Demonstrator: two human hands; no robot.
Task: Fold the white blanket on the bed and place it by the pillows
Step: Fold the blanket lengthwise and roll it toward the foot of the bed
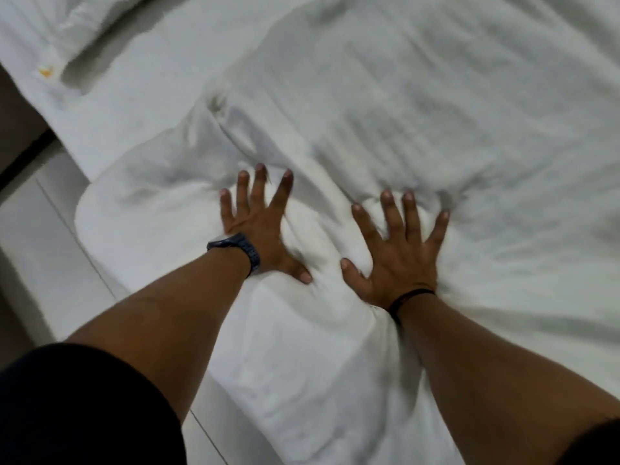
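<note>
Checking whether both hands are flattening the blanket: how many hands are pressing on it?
2. The left hand, wearing a watch, presses the white blanket near the bed's edge; the right hand presses flat beside it, fingers spread.

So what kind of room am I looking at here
Most likely a bedroom, perhaps a hotel room. A bed with a white sheet, a pillow at the top left, and a puffy white blanket that both open hands, left hand and right hand, press flat.
</note>
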